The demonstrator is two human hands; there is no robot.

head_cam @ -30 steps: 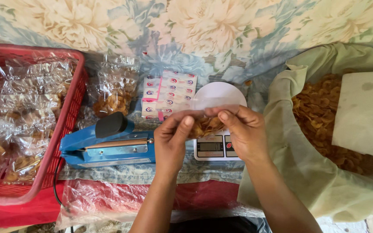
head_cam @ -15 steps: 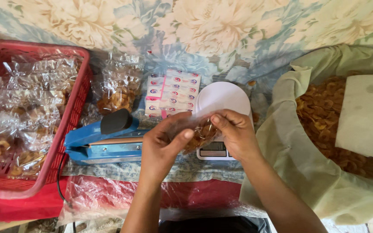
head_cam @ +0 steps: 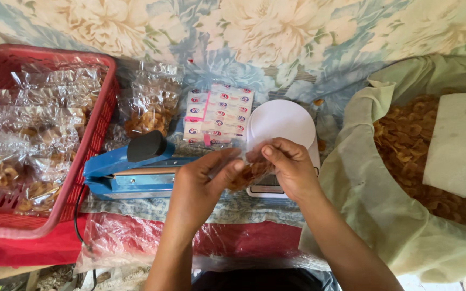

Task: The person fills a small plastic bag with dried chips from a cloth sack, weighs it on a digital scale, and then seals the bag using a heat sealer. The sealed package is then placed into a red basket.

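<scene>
My left hand (head_cam: 203, 180) and my right hand (head_cam: 289, 167) together pinch a small clear plastic bag of brown chips (head_cam: 248, 168) between their fingertips. The bag hangs just in front of a white digital kitchen scale (head_cam: 281, 123) with a round platform. Left of my hands lies a blue impulse heat sealer (head_cam: 122, 170) with a black knob, its arm raised a little. Behind the sealer stands a filled clear bag of chips (head_cam: 149, 105), and a sheet of small pink and white labels (head_cam: 218, 114) lies flat.
A red plastic basket (head_cam: 90, 161) at the left holds several filled clear bags. A large cloth-lined sack of loose brown chips (head_cam: 405, 145) fills the right side, with a white paper sheet (head_cam: 459, 145) on top. Clear plastic over red cloth (head_cam: 120, 240) lies near me.
The view has shifted a little to the right. My hands have come closer together on the small bag and now hold it lower, over the scale's front.
</scene>
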